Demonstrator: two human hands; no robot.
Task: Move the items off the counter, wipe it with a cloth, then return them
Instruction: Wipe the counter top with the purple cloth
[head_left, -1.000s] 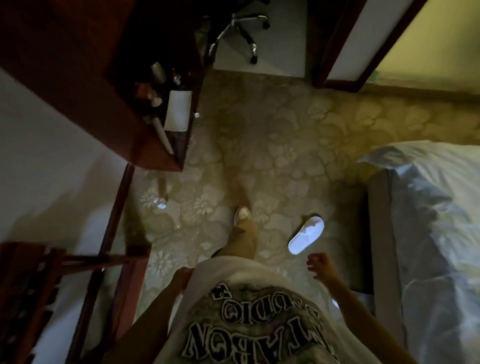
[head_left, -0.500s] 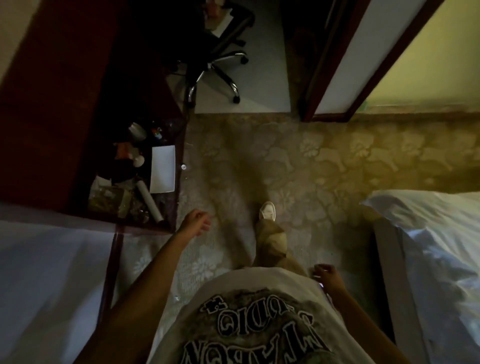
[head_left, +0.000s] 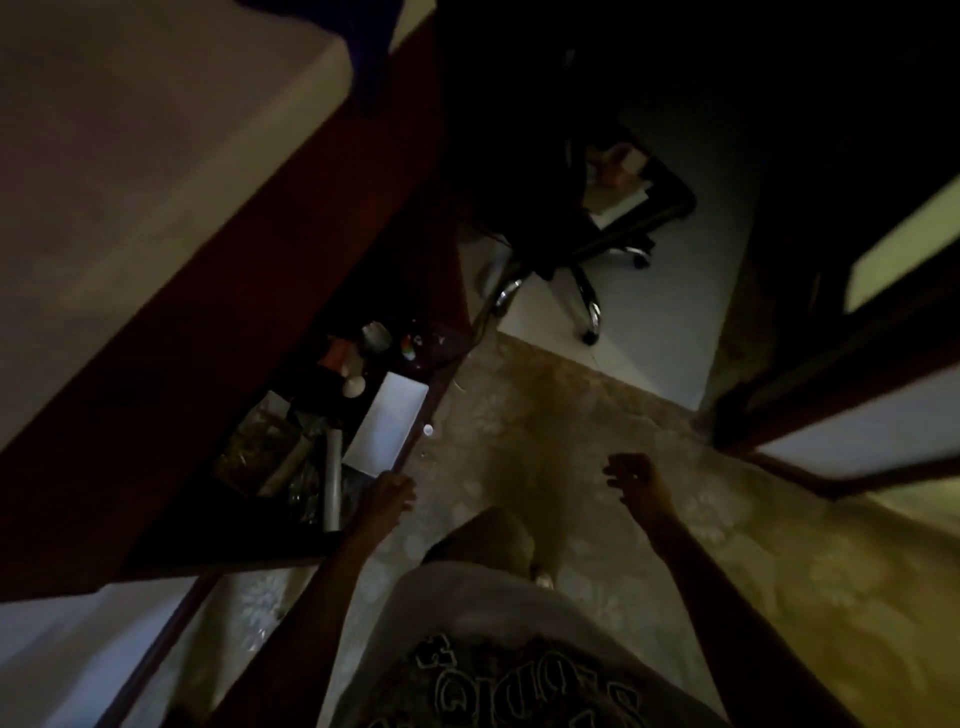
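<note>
A dark wooden counter (head_left: 249, 540) runs along the left wall in dim light. On it lie a white sheet of paper (head_left: 387, 426), a pale roll (head_left: 332, 480), a crinkled clear bag (head_left: 254, 449), a small white round thing (head_left: 355, 385) and some small bottles and cups (head_left: 376, 335). My left hand (head_left: 387, 493) hovers open at the counter's front edge, just below the paper, holding nothing. My right hand (head_left: 631, 480) hangs open over the carpet, well to the right of the counter, fingers loosely curled and empty.
A black office chair (head_left: 587, 249) on chrome legs stands on pale floor beyond the counter. Patterned carpet (head_left: 545, 431) covers the floor in front of me. A dark door frame (head_left: 831, 415) stands at the right. A small white cap (head_left: 428, 429) lies beside the counter edge.
I have stepped closer to the counter and the view has tilted. My left hand moved up to the counter's edge; my right hand rose from my side. The bed left the view.
</note>
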